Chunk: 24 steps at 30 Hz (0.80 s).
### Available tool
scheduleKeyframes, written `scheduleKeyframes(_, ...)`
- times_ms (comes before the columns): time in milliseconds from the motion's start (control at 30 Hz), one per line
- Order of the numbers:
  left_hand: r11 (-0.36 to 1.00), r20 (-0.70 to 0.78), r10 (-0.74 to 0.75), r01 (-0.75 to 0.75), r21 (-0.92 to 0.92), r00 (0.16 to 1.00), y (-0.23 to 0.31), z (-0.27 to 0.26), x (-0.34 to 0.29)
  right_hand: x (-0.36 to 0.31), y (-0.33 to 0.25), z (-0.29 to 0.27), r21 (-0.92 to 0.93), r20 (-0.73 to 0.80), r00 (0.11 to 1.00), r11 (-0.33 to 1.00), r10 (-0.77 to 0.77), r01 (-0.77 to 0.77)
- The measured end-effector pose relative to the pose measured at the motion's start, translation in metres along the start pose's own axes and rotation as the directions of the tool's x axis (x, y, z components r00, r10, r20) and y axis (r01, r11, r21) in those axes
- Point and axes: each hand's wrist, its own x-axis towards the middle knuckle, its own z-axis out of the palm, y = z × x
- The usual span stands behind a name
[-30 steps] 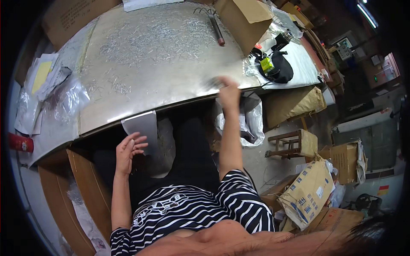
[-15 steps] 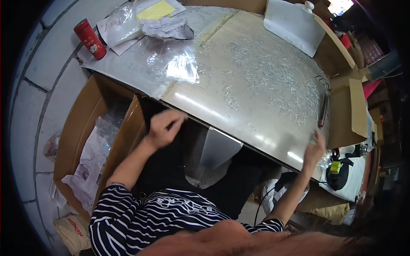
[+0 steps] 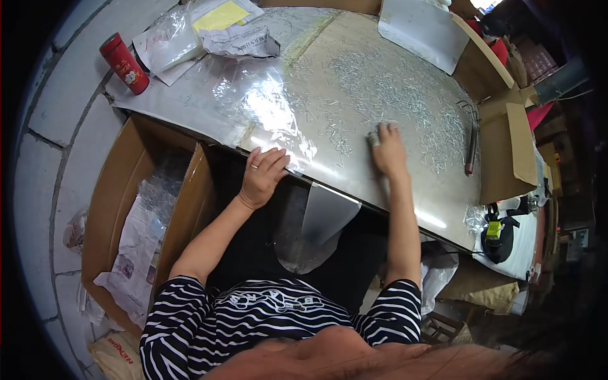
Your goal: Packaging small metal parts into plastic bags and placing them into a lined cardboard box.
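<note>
A metal-topped table (image 3: 354,166) spreads before me, scattered with many small, shiny, pin-like metal pieces (image 3: 380,82). My right hand (image 3: 387,152) reaches over the tabletop, its fingers stretched out to the near side of the scattered pieces. Whether a fingertip touches any piece I cannot tell. My left hand (image 3: 263,178) rests on the table's front edge, fingers extended onto the top, a ring on one of them. Close to it on the table lies a clear plastic bag (image 3: 269,104). Below the edge, between my legs, hangs a translucent sheet (image 3: 326,212).
An open cardboard box (image 3: 193,183) with crumpled plastic and paper stands to the left. A red canister (image 3: 125,64) and papers (image 3: 237,41) sit at the back left. On the right are a dark, long-handled tool (image 3: 472,142), cardboard walls (image 3: 506,149) and a black device (image 3: 498,244).
My right hand has moved left and forward, from the table's right side to the scattered pieces. The left hand has uncurled and come down on the table edge.
</note>
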Motion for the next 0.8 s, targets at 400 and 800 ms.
scheduleKeyframes(400,0.576,0.339,-0.132,0.350,-0.739,0.931,0.063,-0.031,0.034,-0.165,-0.106,-0.047,0.855,0.020,1.000,0.519,-0.002,-0.016)
scheduleKeyframes(800,0.262,0.912,0.097,0.873,-0.411,0.400,0.075,-0.004,-0.077,-0.268,-0.078,0.035,0.788,0.572,0.790,0.415,-0.221,-0.455)
